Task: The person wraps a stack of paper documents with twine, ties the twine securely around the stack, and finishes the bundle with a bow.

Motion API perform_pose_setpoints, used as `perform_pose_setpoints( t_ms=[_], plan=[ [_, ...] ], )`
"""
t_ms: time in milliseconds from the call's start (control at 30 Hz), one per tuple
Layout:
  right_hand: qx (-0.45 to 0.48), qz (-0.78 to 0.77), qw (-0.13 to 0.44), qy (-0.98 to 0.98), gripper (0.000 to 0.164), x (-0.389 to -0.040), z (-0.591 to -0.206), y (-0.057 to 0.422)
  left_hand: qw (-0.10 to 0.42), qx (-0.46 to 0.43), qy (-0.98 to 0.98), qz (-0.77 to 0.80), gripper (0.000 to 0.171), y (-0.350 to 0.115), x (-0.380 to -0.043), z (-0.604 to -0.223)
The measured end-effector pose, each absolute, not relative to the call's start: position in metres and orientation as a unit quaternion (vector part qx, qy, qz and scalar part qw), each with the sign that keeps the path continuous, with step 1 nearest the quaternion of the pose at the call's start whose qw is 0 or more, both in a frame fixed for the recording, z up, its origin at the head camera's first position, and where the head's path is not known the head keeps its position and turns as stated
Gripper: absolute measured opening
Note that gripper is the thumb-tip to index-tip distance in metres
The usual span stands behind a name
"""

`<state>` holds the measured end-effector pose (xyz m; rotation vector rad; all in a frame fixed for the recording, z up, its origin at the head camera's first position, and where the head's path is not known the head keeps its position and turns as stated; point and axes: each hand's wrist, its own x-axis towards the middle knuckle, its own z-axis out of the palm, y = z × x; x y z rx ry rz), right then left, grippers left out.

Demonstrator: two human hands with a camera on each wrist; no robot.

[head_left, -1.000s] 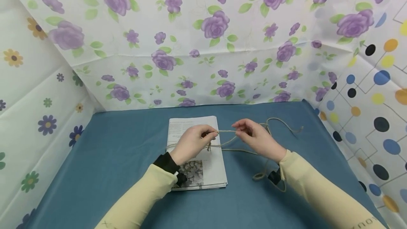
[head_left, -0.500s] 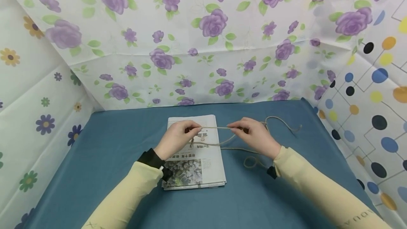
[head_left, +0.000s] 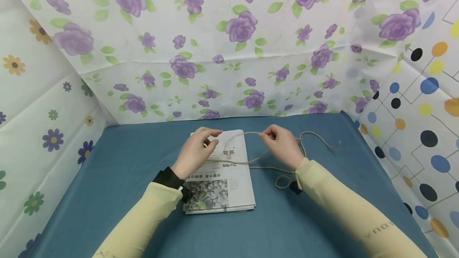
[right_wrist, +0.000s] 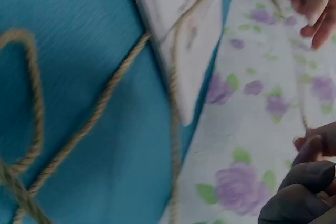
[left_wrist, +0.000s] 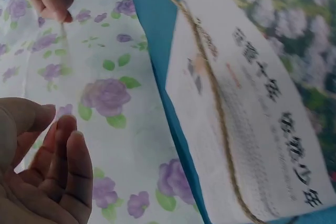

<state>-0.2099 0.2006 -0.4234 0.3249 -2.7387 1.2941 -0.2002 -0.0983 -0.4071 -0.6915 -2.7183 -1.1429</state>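
Observation:
A folded stack of newspaper (head_left: 238,194) lies on the table, with a strand of jute twine (left_wrist: 220,114) running across its printed face. Over the stack's upper left part, my left hand (head_left: 195,148) has thumb and fingers apart, nothing between them. To the right of the stack, my right hand (head_left: 284,145) is raised and pinches a length of twine between thumb and forefinger. From that pinch a free end swings leftward over the paper, blurred. In the right wrist view, the right hand (right_wrist: 310,174) sits at the right edge, twine leading up from its fingertips.
More twine (right_wrist: 100,111) trails from the stack's right side into a small loop (head_left: 283,182) by the right wrist. Another tail (head_left: 322,139) curls farther back on the blue tablecloth (head_left: 143,146). A flowered sheet (head_left: 215,83) closes the back; patterned sheets stand at both sides.
The left hand has moved left along the twine, drawing it taut, then let it go. The right hand still pinches it and has risen slightly, the freed end now swinging.

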Motion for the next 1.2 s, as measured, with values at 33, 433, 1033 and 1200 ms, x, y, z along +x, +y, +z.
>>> perform_pose_setpoints(
  t_ms=[33,433,1033,1200],
  plan=[
    [0.098,0.421,0.042,-0.901,0.024,-0.213,-0.427,0.202,0.054,-0.225,-0.899,-0.371,0.030,-0.100,-0.200,-0.409],
    [0.049,0.375,0.011,-0.926,0.028,-0.229,-0.443,0.214,0.022,-0.254,-0.949,-0.186,0.016,-0.115,-0.205,-0.442],
    [0.012,0.438,-0.006,-0.899,0.033,-0.239,-0.432,0.205,0.070,-0.255,-0.956,-0.127,0.006,-0.117,-0.210,-0.465],
    [0.012,0.398,-0.022,-0.917,0.031,-0.243,-0.444,0.203,0.043,-0.241,-0.949,-0.199,0.008,-0.120,-0.209,-0.459]
  ],
)
